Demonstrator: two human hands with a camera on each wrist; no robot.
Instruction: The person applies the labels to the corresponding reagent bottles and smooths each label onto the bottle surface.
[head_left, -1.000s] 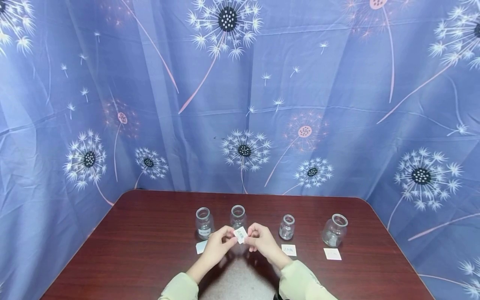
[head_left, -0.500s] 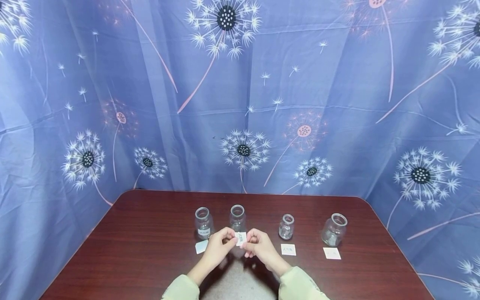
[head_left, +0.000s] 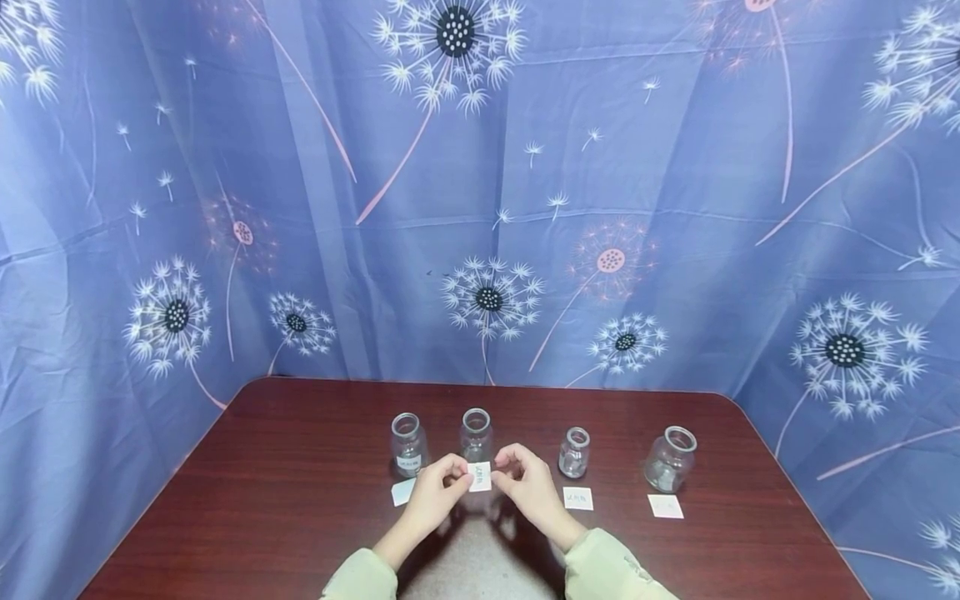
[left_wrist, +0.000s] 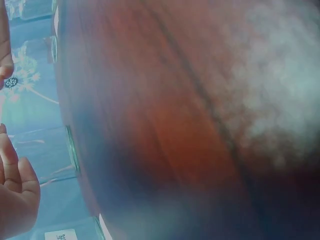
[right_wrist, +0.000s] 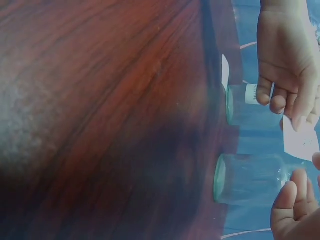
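My left hand (head_left: 437, 487) pinches a small white label (head_left: 479, 477) with handwritten characters between thumb and index finger. My right hand (head_left: 531, 487) is at the label's right edge, thumb and index finger apart; in the right wrist view, a fingertip of this right hand (right_wrist: 292, 212) is right at the label's corner. Behind the label stands a clear glass jar (head_left: 476, 429), its lower part partly covered. A second jar (head_left: 406, 433) with a white label on its front stands left of it. The left wrist view catches only parts of the left hand (left_wrist: 17, 195) and right hand (left_wrist: 4, 50).
Right of the hands are a small glass jar (head_left: 573, 454) and a wider one (head_left: 670, 460). White paper squares lie before them, one (head_left: 578, 498) bearing writing, another (head_left: 665, 506) fainter. A pale slip (head_left: 402, 492) lies by the left hand. A blue dandelion curtain (head_left: 360, 292) surrounds the dark red table (head_left: 300, 467).
The label has turned from a tilt to nearly upright. My right thumb and fingers, earlier on its right edge, have drawn slightly away and spread. My left hand keeps its pinch.
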